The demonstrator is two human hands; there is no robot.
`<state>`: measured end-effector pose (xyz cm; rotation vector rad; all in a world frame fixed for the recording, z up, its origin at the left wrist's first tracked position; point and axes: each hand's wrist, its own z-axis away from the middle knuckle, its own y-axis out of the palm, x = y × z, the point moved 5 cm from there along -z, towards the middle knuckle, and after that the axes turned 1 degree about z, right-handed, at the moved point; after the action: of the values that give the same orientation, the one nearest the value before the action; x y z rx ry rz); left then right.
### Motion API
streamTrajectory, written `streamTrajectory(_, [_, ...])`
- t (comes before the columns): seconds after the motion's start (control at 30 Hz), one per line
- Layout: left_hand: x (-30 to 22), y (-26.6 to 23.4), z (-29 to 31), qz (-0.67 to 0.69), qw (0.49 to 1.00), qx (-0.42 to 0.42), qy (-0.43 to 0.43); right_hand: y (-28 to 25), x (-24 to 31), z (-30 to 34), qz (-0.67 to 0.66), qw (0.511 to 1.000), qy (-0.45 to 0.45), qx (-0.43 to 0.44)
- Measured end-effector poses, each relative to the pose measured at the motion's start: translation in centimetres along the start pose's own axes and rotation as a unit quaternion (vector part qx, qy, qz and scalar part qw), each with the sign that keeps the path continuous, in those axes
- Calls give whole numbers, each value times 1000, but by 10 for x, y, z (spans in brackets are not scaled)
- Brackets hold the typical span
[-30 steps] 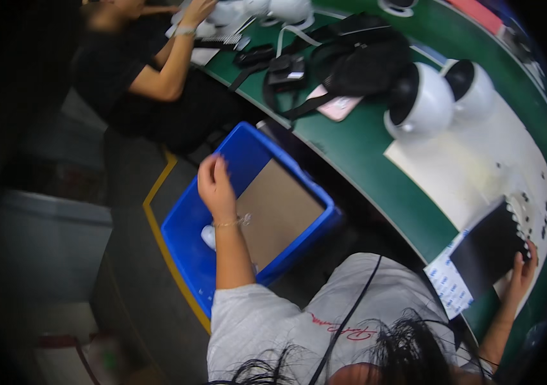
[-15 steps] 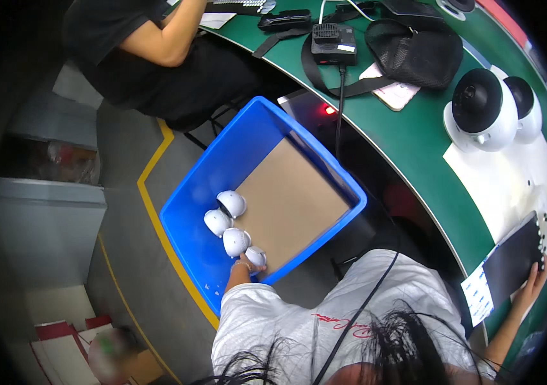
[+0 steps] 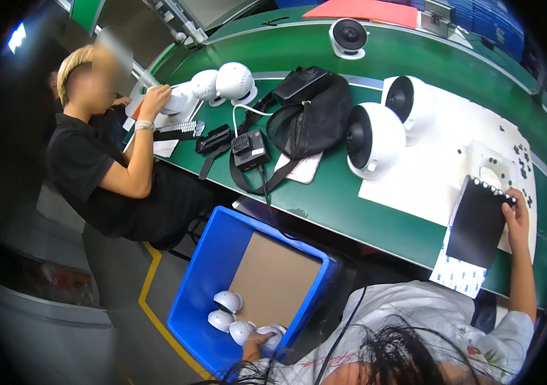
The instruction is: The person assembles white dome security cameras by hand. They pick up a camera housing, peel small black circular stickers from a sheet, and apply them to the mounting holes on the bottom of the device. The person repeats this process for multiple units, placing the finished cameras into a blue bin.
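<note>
Inside the blue bin (image 3: 187,308), my left hand (image 3: 257,344) has its fingers against a white domed housing (image 3: 275,335), apparently gripping it; part of the housing is hidden. Several similar housings lie beside it, among them one with an open dark side (image 3: 228,300). My right hand (image 3: 517,218) pinches the edge of a black sheet (image 3: 479,224) with a row of small white round tabs along its top. Below the black sheet sticks out a white sheet (image 3: 459,273) with blue print.
Two white ball-shaped devices with black fronts (image 3: 376,138) stand on white paper (image 3: 408,192) on the green table (image 3: 331,199). Left of them lie a black mesh pouch (image 3: 315,115) and a black box with cables (image 3: 251,151). A co-worker (image 3: 100,154) sits at far left.
My view has tilted up, showing more of the table and the co-worker. My left hand has shifted onto the rightmost housing. My right hand stays at the black sheet's edge.
</note>
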<state>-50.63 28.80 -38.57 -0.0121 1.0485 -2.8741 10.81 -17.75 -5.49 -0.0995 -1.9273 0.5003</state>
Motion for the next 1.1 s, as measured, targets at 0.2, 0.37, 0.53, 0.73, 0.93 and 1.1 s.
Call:
streamTrajectory(0.2, [-71, -111, 148, 323, 921, -116, 185, -5, 56, 3, -79, 980, -109, 149])
streamTrajectory(0.37, [-187, -156, 266, 379, 775, -106, 494, -9, 86, 13, -276, 885, -95, 363])
streamTrajectory(0.53, [-362, -111, 374, 411, 589, 227, 658, 20, 103, 15, -261, 822, -90, 498])
streamTrajectory(0.73, [-533, -1, 470, 225, 533, 424, 696, -26, 97, 18, -62, 911, -222, 343])
streamTrajectory(0.93, [-608, 33, 510, 11, 475, 164, 865, -70, 40, 9, -70, 971, -92, 207])
streamTrajectory(1.1, [-611, 29, 506, 16, 510, 125, 851, -56, 23, 3, -121, 957, -59, 257])
